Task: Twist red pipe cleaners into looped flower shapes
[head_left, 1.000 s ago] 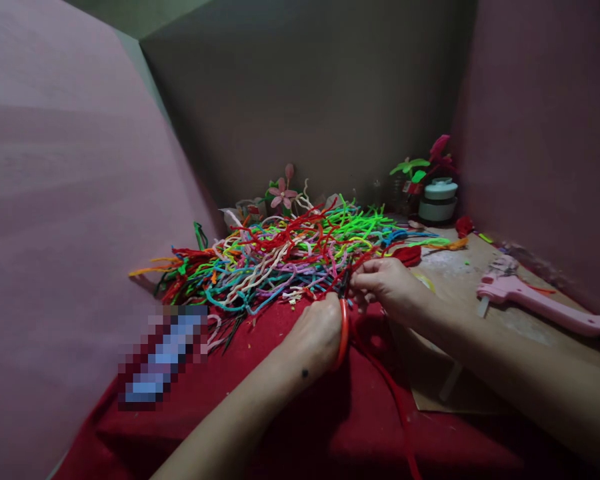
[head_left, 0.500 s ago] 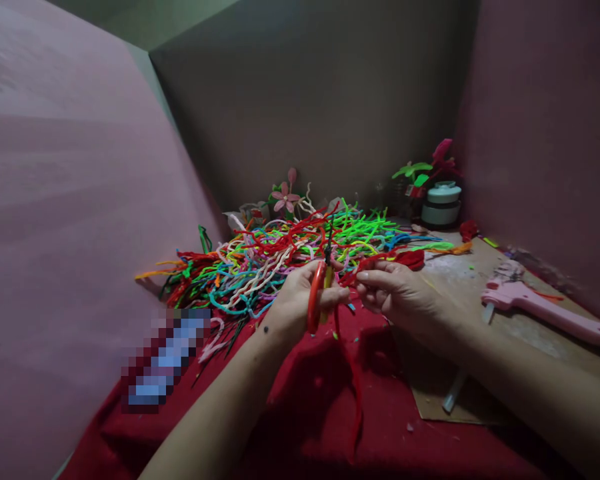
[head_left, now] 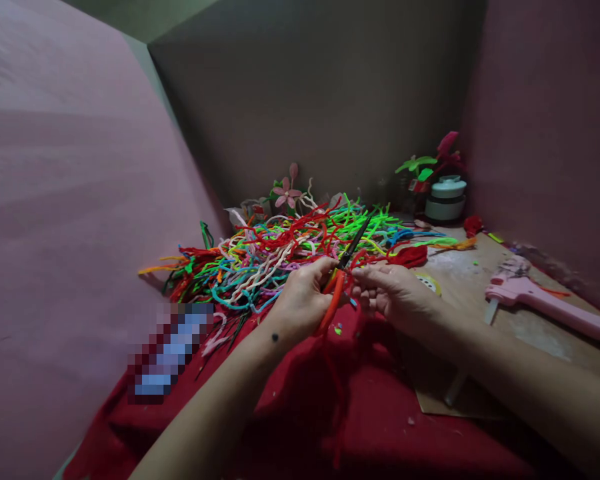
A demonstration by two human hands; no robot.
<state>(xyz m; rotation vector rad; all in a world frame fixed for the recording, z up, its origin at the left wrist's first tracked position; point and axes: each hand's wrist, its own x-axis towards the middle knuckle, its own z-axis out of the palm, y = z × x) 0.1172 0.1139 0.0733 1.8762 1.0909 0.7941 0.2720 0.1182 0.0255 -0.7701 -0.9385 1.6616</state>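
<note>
My left hand [head_left: 300,297] is wrapped round a pair of scissors [head_left: 336,299] with orange and yellow handles. Their dark blades slant up to the right and look closed. Just right of them, my right hand [head_left: 397,292] pinches a red fuzzy pipe cleaner at the fingertips, close to the scissors. A red pipe cleaner [head_left: 339,407] hangs below the hands over the red cloth; where its upper end runs is hidden. Behind both hands spreads a tangled heap of pipe cleaners [head_left: 275,257] in many colours.
A pink glue gun [head_left: 545,308] lies on a cardboard sheet [head_left: 540,357] at right. Red cloth [head_left: 290,427] covers the front. A lidded pale container [head_left: 446,200] and pipe-cleaner flowers [head_left: 287,193] stand along the back. A blurred-out blue object [head_left: 173,353] lies left.
The scissors have swung from near upright to a rightward slant, their blades now above the right fingertips. The hanging red pipe cleaner has shifted slightly left. The right hand stays pinched.
</note>
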